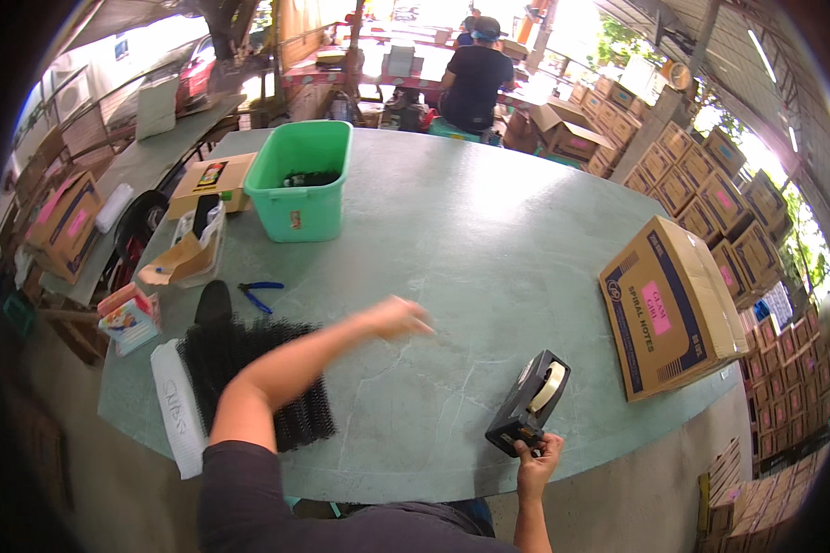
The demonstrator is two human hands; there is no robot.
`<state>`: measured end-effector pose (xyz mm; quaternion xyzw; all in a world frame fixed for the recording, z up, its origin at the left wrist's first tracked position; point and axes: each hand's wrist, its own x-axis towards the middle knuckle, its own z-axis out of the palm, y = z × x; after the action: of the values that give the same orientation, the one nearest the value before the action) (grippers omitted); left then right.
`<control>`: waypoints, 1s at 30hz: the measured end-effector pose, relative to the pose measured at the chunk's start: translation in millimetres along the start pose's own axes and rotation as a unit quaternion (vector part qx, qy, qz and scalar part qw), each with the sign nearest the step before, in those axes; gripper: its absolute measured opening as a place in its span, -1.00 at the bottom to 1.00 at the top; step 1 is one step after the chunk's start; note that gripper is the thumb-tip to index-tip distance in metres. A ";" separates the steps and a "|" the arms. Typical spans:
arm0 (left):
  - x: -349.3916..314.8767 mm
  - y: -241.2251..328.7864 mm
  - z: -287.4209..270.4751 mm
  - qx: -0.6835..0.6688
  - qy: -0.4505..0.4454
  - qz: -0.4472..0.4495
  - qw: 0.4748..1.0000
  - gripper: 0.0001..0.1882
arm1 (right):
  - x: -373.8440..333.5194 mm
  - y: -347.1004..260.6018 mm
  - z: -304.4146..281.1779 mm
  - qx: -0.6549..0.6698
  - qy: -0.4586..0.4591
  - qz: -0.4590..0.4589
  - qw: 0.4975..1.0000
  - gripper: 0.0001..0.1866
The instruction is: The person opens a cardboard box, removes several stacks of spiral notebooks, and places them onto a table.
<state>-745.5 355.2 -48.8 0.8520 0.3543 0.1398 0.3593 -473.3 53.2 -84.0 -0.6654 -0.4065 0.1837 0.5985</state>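
My right hand (537, 453) has its thumb and fingers closed on the near end of a black tape dispenser (516, 419), which carries a roll of pale tape (548, 387). The dispenser is at the right front of the table, partly hanging over my side. My left hand (398, 318) reaches across above the middle of the table, smeared by motion, so its fingers do not show clearly. Under my left forearm lies a pile of black plastic spiral binding coils (300, 405). Beside the pile is a long white packet (177, 405) with handwriting.
On the grey-green table (452, 230) stand a green bin (295, 207) with dark items inside, blue-handled pliers (261, 295), an opened plastic tray (203, 258), a small colourful pack (129, 318) and a large cardboard box (669, 313). A person (475, 83) sits at a far table. Boxes are stacked at right.
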 end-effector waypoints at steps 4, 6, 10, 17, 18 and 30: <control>-60.6 -177.8 -107.5 0.267 0.038 -0.426 0.864 -0.48 | 0.9 2.3 1.6 -0.059 -0.005 0.032 0.998 -0.62; -72.5 -187.4 -112.9 0.126 0.142 -0.512 0.838 -0.48 | -2.1 5.6 -5.2 -0.086 -0.001 0.036 0.996 -0.63; -90.9 -262.3 -128.9 0.028 0.205 -0.567 0.797 -0.71 | -2.8 16.5 -11.3 -0.094 -0.022 0.039 0.995 -0.62; 42.8 -123.4 -52.4 0.004 0.190 -0.473 0.860 -0.31 | 49.5 10.8 -47.2 0.031 -0.074 0.083 0.993 -0.62; 52.5 -104.4 -45.8 0.001 0.175 -0.451 0.875 -0.26 | 65.2 23.0 -52.1 0.056 -0.121 0.088 0.987 -0.63; -40.8 135.6 57.1 -0.543 0.181 -0.116 0.812 -0.69 | 339.4 116.8 121.7 0.127 -0.299 -0.097 0.941 -0.58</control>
<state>-678.1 230.6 8.2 0.4299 0.3755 0.4188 0.7063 -320.5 395.7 -138.6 -0.4558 -0.6023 0.3653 0.5441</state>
